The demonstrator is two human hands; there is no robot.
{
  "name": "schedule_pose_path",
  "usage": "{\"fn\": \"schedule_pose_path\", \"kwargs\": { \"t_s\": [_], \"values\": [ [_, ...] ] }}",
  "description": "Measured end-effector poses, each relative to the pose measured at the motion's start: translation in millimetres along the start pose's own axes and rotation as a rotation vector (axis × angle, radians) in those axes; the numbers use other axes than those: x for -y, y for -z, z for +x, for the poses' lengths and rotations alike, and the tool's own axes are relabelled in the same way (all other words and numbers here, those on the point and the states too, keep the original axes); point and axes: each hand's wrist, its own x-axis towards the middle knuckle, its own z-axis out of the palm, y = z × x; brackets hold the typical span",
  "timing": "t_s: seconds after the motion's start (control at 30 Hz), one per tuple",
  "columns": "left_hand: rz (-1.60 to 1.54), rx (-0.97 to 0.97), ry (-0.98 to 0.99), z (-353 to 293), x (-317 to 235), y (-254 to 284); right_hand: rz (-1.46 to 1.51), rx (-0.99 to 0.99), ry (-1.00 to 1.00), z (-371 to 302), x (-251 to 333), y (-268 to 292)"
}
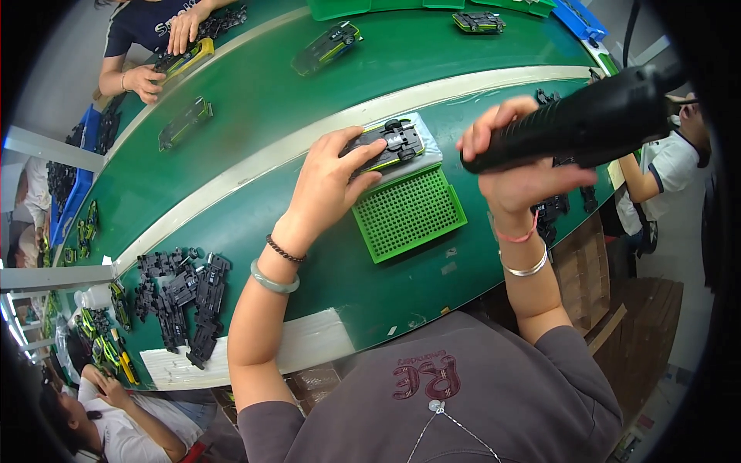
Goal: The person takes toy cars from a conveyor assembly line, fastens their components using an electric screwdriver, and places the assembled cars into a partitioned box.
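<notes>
My left hand presses its fingers on a toy car that lies wheels up, showing a black chassis and yellow-green sides. The car rests in a pale grey holder. My right hand is around the near end of a black power screwdriver, its fingers curled and its thumb stretched out, blurred. The tool hides part of that hand. Just in front of the holder sits a bright green perforated basket.
Black chassis parts are piled at left; more parts lie right of my wrist. Toy cars lie on the green belt beyond a pale rail. Across it, a person's hands handle a yellow piece. Other people sit left and right.
</notes>
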Motion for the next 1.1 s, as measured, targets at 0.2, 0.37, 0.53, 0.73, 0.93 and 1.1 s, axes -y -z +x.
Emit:
{"fn": "schedule_pose_path", "kwargs": {
  "t_s": [0.2, 0.37, 0.53, 0.73, 0.93, 1.1],
  "values": [
    [0.019, -0.006, -0.030, 0.9, 2.3, -1.7, -0.142, 0.061, 0.021, 41.0, -20.9, -20.9],
    [0.024, 0.029, -0.019, -0.1, 1.3, 1.3, -0.108, 0.051, -0.006, 43.1, -43.1, -19.1],
    [0.018, 0.030, -0.016, -0.7, -0.9, 3.3, -0.099, 0.058, -0.032, 40.7, -51.4, -16.0],
    [0.004, 0.036, -0.012, -0.1, -0.2, 1.1, -0.208, 0.091, -0.076, 38.8, -59.0, -12.3],
    [-0.026, 0.007, 0.001, 1.0, 1.7, 0.3, -0.196, 0.045, -0.003, 36.9, -32.5, -22.5],
    [-0.035, 0.006, 0.018, 0.5, 3.0, 0.4, 0.036, 0.050, -0.027, 0.5, -17.1, -15.3]
  ]
}}
